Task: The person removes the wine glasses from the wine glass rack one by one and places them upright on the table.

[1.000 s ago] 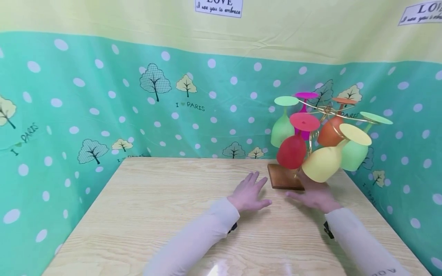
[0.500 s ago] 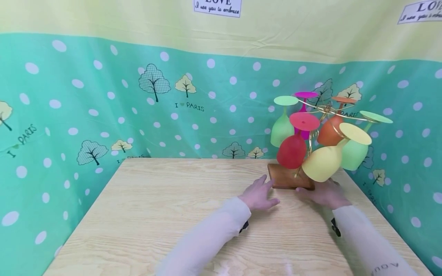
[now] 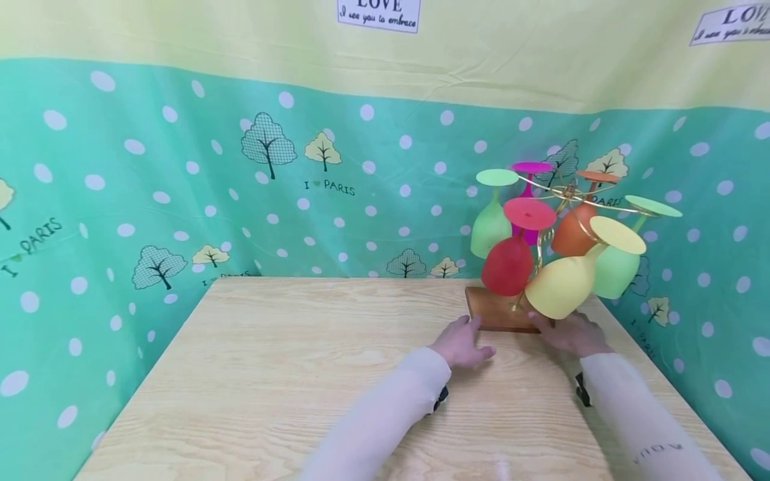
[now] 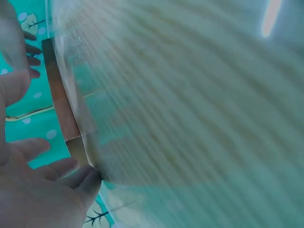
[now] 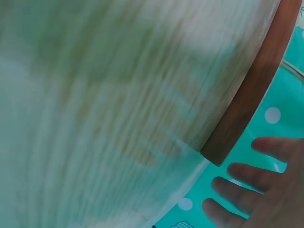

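Note:
A gold wire rack (image 3: 568,194) on a brown wooden base (image 3: 499,318) stands at the far right of the table. Several coloured goblets hang upside down from it, among them a red goblet (image 3: 507,268), a yellow goblet (image 3: 556,288) and an orange goblet (image 3: 574,230). My left hand (image 3: 462,343) is at the base's left front corner, fingers extended; in the left wrist view the fingertips lie against the end of the base (image 4: 61,95). My right hand (image 3: 574,334) is at the right front corner, partly behind the yellow goblet. Its fingers (image 5: 256,176) are spread beside the base's end.
The light wood table (image 3: 289,361) stretches away to the left. A teal curtain (image 3: 361,220) with dots and printed trees hangs close behind the rack and along both sides. The goblets overhang the base and my right hand.
My left hand has moved forward and right to the base's left corner. The right hand has shifted right along the base's front to its right end. Rack and goblets stay in place.

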Motion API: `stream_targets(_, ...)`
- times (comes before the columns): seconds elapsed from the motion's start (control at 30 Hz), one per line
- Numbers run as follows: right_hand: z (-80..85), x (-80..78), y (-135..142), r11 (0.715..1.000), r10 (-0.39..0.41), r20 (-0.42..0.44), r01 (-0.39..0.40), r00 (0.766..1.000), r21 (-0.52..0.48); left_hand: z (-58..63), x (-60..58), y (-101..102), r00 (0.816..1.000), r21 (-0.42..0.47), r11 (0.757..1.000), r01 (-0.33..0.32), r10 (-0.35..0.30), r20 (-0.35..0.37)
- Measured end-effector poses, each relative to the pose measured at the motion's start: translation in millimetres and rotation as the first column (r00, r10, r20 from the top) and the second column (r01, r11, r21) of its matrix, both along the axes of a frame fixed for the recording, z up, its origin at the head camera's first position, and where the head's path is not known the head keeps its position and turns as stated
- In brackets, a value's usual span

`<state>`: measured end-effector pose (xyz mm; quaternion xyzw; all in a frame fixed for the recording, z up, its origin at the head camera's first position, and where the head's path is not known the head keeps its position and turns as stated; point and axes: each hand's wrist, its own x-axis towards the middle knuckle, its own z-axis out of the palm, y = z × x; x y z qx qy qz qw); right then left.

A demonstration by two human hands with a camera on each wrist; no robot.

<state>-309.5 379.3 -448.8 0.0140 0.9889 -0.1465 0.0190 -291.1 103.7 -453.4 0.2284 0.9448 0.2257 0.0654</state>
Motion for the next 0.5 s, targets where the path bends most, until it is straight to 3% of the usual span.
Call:
stream_targets(0.37, -3.1, -7.1, -1.2, 0.997, -0.032, 0.035, 0.034, 0.999, -0.066, -3.5, -2.4, 9.1, 0.993, -0.128, 0.992, -0.016, 0.001, -0.117)
stream_targets(0.5, -1.7, -7.3, -1.8, 0.994, -0.019, 0.045, 0.023, 0.999, -0.104, -2.7, -1.9, 8.8, 0.992, -0.135, 0.991, -0.011, -0.005, -0.123)
